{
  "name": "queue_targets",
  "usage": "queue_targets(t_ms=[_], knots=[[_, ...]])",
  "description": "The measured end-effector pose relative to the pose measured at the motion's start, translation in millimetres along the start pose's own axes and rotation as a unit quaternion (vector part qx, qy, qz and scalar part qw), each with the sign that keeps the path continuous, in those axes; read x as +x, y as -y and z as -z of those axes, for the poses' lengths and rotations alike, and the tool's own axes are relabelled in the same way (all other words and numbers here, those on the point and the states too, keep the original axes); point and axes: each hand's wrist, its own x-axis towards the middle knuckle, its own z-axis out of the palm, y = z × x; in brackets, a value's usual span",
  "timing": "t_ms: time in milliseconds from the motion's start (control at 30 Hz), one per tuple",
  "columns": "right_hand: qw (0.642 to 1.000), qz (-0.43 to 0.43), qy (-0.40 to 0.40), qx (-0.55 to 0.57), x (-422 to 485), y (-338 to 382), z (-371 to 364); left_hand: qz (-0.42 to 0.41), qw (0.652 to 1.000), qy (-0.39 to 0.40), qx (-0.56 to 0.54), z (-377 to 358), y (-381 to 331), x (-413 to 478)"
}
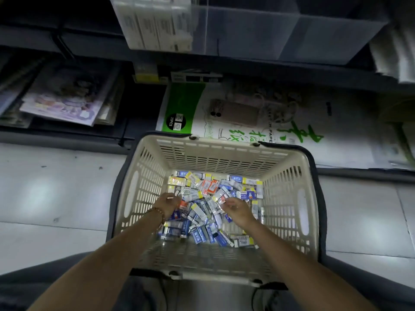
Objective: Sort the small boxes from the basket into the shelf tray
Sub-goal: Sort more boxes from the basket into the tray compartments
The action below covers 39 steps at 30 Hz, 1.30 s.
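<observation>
Your left hand [167,204] and right hand [238,209] sit apart, both curled into the small boxes [208,191] under them in the cream basket [224,143], grip unclear, pale floor tiles [56,194] either side, clear shelf tray [269,34] beyond them.

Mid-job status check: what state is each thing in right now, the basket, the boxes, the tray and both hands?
basket, upright, handles folded down along its rim.
small boxes, loose heap on the basket bottom.
left hand, in the heap, fingers curled; grip unclear.
right hand, in the heap, fingers curled; grip unclear.
shelf tray, on the shelf above, white packs at its left end.
</observation>
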Motion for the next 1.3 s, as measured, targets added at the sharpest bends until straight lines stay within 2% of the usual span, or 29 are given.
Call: queue_targets(t_ms=[133,200,267,367,433,500,567,700,833,1000,1100,1300], knots=[[0.998,0.005,-0.045,0.048,18.6,9.7,-18.3,0.010,1.000,0.009,-0.025,-14.8,0.9,17.0],[0.993,0.040,-0.104,0.043,25.9,13.5,-23.4,-0.042,0.998,-0.016,-0.040,-21.3,-0.8,24.9],[0.985,0.096,-0.142,0.028,33.8,19.1,-22.9,-0.113,0.990,-0.080,0.022,-18.0,-2.6,36.3],[0.978,0.173,-0.102,-0.059,50.3,29.0,-20.2,-0.176,0.964,-0.091,0.176,-4.9,-5.3,57.2],[0.962,0.215,-0.076,-0.149,61.7,36.9,-24.4,-0.160,0.968,-0.051,0.184,0.3,-3.9,68.2],[0.945,0.236,-0.062,-0.216,74.0,44.8,-35.7,-0.151,0.976,-0.048,0.148,2.5,2.3,74.5],[0.952,0.197,-0.065,-0.226,83.9,50.2,-50.6,-0.144,0.975,-0.069,0.156,0.5,7.8,73.6],[0.964,0.113,-0.146,-0.193,95.1,51.9,-69.4,-0.120,0.977,-0.128,0.123,-8.6,17.6,78.4],[0.969,0.082,-0.169,-0.159,91.4,47.1,-70.6,-0.058,0.985,-0.160,0.003,-16.7,10.6,83.9],[0.970,0.045,-0.193,-0.143,83.8,46.7,-74.0,0.006,0.989,-0.129,-0.070,-15.7,1.9,86.1],[0.974,0.020,-0.168,-0.150,84.2,52.4,-70.4,-0.004,0.975,-0.129,-0.183,-12.1,-2.6,77.1],[0.979,0.038,-0.154,-0.129,82.3,51.7,-67.1,0.008,0.955,-0.108,-0.277,-11.7,1.5,65.8]])
